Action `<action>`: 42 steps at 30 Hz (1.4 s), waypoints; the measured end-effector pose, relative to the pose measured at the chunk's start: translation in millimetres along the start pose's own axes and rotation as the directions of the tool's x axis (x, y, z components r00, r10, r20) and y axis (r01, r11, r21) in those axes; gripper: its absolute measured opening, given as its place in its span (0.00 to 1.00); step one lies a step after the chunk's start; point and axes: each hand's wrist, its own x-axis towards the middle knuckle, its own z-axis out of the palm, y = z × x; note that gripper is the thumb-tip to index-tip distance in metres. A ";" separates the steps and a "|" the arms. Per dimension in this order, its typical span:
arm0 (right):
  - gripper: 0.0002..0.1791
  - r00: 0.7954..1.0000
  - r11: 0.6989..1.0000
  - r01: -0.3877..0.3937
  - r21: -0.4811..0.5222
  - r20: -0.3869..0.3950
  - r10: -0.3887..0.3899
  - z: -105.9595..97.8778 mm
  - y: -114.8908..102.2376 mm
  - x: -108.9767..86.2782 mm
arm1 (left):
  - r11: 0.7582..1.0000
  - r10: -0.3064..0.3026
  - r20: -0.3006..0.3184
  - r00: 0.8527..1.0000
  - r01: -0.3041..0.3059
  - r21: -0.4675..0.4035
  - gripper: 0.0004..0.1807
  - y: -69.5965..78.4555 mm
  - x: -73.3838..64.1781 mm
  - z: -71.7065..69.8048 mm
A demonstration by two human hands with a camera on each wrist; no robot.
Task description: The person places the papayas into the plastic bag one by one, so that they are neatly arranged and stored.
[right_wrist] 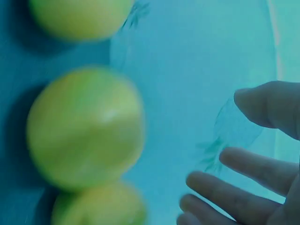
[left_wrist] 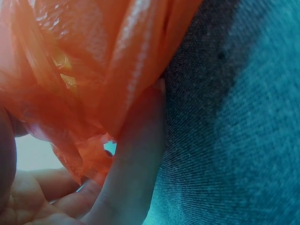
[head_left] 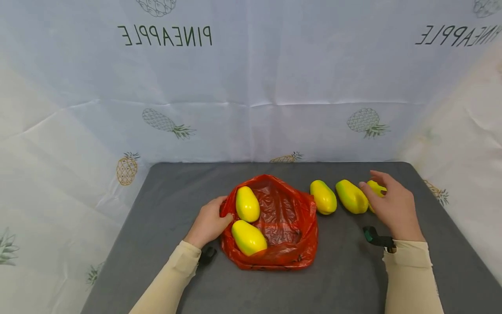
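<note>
Red plastic bag (head_left: 288, 258), mouth open upward, resting near the middle of the dark grey bench (head_left: 333, 283). Two yellow, papaya-shaped fruits lie within it, both toward its left side: the upper fruit (head_left: 247, 204) near the far left rim, the lower fruit (head_left: 249, 238) nearer the front, its long axis slanting down to the right. The crumpled interior is exposed to the right of them.

Left hand (head_left: 209, 223): grips the bag's left rim, thumb on the inner side and fingers outside; the left wrist view shows the thin red film gathered between the digits, close to the woven bench surface.

Three similar fruits form a row on the bench to the right of the bag. The nearest fruit (head_left: 323, 198) lies just beside the bag's right rim; whether they touch cannot be told. The middle fruit (head_left: 351, 197) follows, and the far-right fruit (head_left: 376, 188) is partly hidden by the right hand (head_left: 396, 207).

Right hand: held at the far-right end of the row, fingers extended and thumb spread apart, holding nothing; the right wrist view shows a gap between fingertips and fruit.

Background: a pale cloth (head_left: 251, 74) printed with pineapples and mirror-reversed lettering. Both forearms wear cream sleeves (head_left: 412, 279).
</note>
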 end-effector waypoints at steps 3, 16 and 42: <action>0.43 0.998 0.997 -0.064 -0.032 -0.004 0.064 -3.4 19.3 0.9 | 1.000 0.006 -0.001 1.000 -0.006 -0.001 0.33 0.9 0.9 1.0; 0.53 0.975 0.977 -0.205 -0.064 0.078 0.210 -3.2 48.2 12.6 | 1.000 0.009 -0.005 1.000 -0.009 0.008 0.33 1.9 3.6 0.0; 0.52 0.949 0.959 -0.280 -0.054 0.136 0.284 9.0 61.7 9.8 | 1.000 0.014 -0.002 1.000 -0.014 0.020 0.32 -2.5 1.0 2.3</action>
